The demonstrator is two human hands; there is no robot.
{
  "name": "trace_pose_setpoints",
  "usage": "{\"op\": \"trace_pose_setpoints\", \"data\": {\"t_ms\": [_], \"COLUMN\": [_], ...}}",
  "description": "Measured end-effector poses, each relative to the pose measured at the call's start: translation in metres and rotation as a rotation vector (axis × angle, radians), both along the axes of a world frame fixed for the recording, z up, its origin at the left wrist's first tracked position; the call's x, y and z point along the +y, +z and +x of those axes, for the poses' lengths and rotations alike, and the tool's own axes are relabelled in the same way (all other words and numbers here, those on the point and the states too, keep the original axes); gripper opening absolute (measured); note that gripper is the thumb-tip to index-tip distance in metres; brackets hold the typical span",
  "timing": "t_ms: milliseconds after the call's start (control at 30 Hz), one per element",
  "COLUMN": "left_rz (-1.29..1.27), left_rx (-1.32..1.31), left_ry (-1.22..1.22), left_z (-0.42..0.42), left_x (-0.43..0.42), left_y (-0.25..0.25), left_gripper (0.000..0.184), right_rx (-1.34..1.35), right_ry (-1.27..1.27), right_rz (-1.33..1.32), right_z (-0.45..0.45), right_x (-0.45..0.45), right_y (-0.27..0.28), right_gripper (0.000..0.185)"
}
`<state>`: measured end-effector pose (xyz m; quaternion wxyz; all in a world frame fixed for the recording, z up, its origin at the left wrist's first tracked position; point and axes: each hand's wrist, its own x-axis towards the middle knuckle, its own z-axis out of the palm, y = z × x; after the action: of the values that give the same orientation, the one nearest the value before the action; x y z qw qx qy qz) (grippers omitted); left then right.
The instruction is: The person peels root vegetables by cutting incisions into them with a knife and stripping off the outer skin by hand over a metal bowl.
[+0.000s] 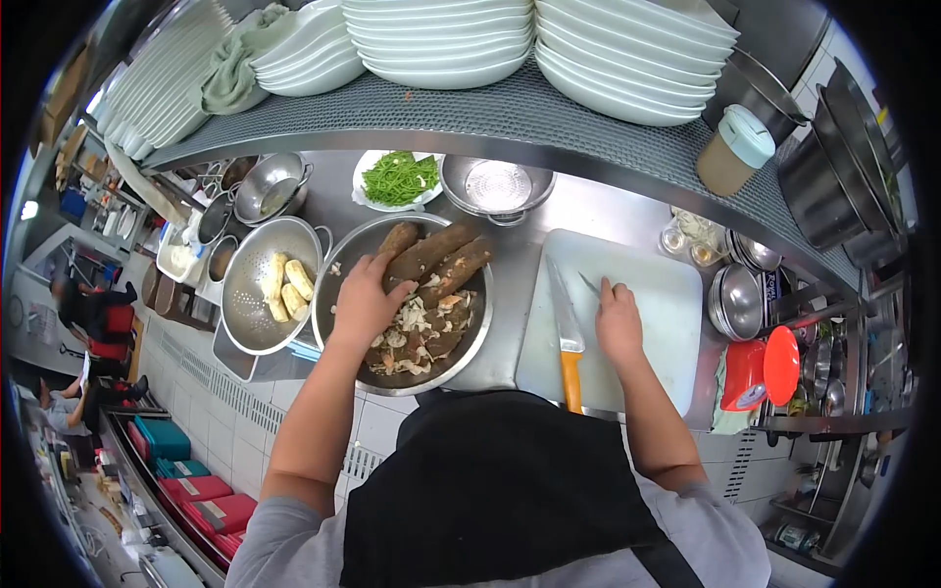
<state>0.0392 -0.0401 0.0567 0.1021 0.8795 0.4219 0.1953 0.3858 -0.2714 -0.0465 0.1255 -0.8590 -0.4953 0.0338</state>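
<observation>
1. Left hand (pixel 367 302) over brown roots (pixel 423 253) in steel bowl (pixel 476 345); grip unclear.
2. Right hand (pixel 619 323) curled beside small knife (pixel 588 284); hold unclear. Risk: careless reach, cut fingertip.
3. Large knife (pixel 566 318), handle near board (pixel 657 304) edge: apron (pixel 480 490) bump could topple it.

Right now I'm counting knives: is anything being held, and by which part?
The right hand seems to hold a small knife by its hidden handle; the left hand touches brown roots.

Stacked white dishes (pixel 441 44), 1 lidded container (pixel 730 157) on mesh shelf (pixel 441 110).
</observation>
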Motion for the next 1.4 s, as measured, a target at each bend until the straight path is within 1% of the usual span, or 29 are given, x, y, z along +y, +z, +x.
{"op": "trace_pose_setpoints", "data": {"t_ms": [67, 100, 167, 233, 267, 300, 333, 367, 433, 467, 500, 533, 567, 600, 633, 667, 700, 733, 800, 900, 967, 1067, 1133, 1167, 1233, 1267, 1333, 1367, 1400], "left_rz": [-0.152, -0.222, -0.320, -0.356, -0.363, -0.370, -0.371, -0.368, -0.380, -0.428, -0.237, -0.016, -0.003, 0.009, 0.015, -0.047, -0.111, -0.108, -0.273, -0.314, -0.356, -0.451, -0.522, -0.511, -0.478, -0.438, -0.422, -0.467, -0.511], "left_rx": [-0.177, -0.233, -0.313, -0.392, -0.409, -0.395, -0.361, -0.277, -0.116, -0.108, 0.066, 0.210, 0.251, 0.293, 0.286, 0.268, 0.250, 0.245, 0.335, 0.220, 0.166, 0.131, 0.118, 0.099, 0.074, 0.060, 0.028, 0.056, 0.088], "left_ry": [0.071, 0.138, 0.258, 0.333, 0.352, 0.352, 0.351, 0.327, 0.251, 0.221, 0.073, 0.102, 0.105, 0.111, 0.119, 0.134, 0.151, 0.162, 0.198, 0.205, 0.235, 0.328, 0.379, 0.395, 0.414, 0.406, 0.416, 0.417, 0.414], "left_z": [-0.025, -0.039, -0.067, -0.096, -0.107, -0.112, -0.111, -0.105, -0.084, -0.072, -0.065, -0.057, -0.055, -0.055, -0.054, -0.054, -0.054, -0.057, -0.063, -0.074, -0.078, -0.078, -0.078, -0.079, -0.084, -0.086, -0.088, -0.087, -0.087], "left_x": [0.009, 0.014, 0.022, 0.034, 0.037, 0.037, 0.033, 0.024, 0.004, -0.007, -0.013, -0.022, -0.019, -0.016, -0.018, -0.022, -0.026, -0.030, -0.039, -0.059, -0.072, -0.087, -0.095, -0.099, -0.104, -0.106, -0.108, -0.106, -0.104], "left_y": [-0.001, 0.004, 0.013, 0.010, 0.008, 0.007, 0.012, 0.015, 0.017, 0.013, 0.008, -0.002, -0.008, -0.011, -0.005, 0.002, 0.010, 0.020, 0.033, 0.036, 0.039, 0.040, 0.043, 0.043, 0.039, 0.037, 0.037, 0.041, 0.044], "left_gripper": [0.040, 0.036, 0.031, 0.032, 0.032, 0.033, 0.038, 0.043, 0.055, 0.067, 0.076, 0.072, 0.066, 0.060, 0.060, 0.056, 0.052, 0.052, 0.052, 0.052, 0.051, 0.050, 0.050, 0.049, 0.049, 0.049, 0.048, 0.051, 0.055], "right_rx": [-0.176, -0.171, -0.039, 0.124, 0.130, 0.183, 0.233, 0.234, 0.288, 0.340, 0.337, 0.339, 0.339, 0.332, 0.326, 0.319, 0.400, 0.396, 0.564, 0.594, 0.536, 0.454, 0.363, 0.362, 0.449, 0.452, 0.429, 0.287, 0.279], "right_ry": [0.026, 0.037, 0.077, 0.106, 0.130, 0.105, 0.078, 0.076, 0.044, -0.004, 0.002, -0.030, -0.059, -0.050, -0.069, -0.088, -0.134, -0.122, 0.066, 0.349, 0.557, 0.677, 0.768, 0.793, 0.808, 0.834, 0.731, 0.796, 0.799], "right_rz": [0.179, 0.186, 0.104, -0.079, -0.081, -0.188, -0.294, -0.326, -0.332, -0.339, -0.335, -0.206, -0.076, -0.069, -0.011, 0.046, 0.098, 0.101, 0.018, 0.047, 0.087, 0.091, 0.205, 0.200, 0.508, 0.498, 0.438, -0.025, -0.019], "right_z": [-0.008, -0.015, -0.036, -0.069, -0.081, -0.090, -0.097, -0.100, -0.101, -0.099, -0.096, -0.090, -0.083, -0.075, -0.069, -0.064, -0.066, -0.067, -0.072, -0.102, -0.129, -0.168, -0.186, -0.191, -0.201, -0.206, -0.213, -0.212, -0.211], "right_x": [-0.005, -0.008, -0.025, -0.043, -0.048, -0.051, -0.052, -0.051, -0.049, -0.050, -0.054, -0.058, -0.064, -0.071, -0.077, -0.079, -0.078, -0.075, -0.065, -0.029, 0.007, 0.056, 0.081, 0.088, 0.091, 0.094, 0.103, 0.114, 0.112], "right_y": [0.013, 0.019, 0.032, 0.045, 0.050, 0.054, 0.057, 0.058, 0.055, 0.053, 0.044, 0.031, 0.021, 0.019, 0.019, 0.018, 0.036, 0.056, 0.087, 0.114, 0.123, 0.132, 0.140, 0.152, 0.185, 0.179, 0.145, 0.116, 0.113], "right_gripper": [0.050, 0.050, 0.053, 0.063, 0.063, 0.069, 0.075, 0.079, 0.077, 0.076, 0.076, 0.072, 0.067, 0.067, 0.060, 0.052, 0.037, 0.037, 0.035, 0.036, 0.035, 0.034, 0.033, 0.033, 0.032, 0.032, 0.029, 0.027, 0.027]}}
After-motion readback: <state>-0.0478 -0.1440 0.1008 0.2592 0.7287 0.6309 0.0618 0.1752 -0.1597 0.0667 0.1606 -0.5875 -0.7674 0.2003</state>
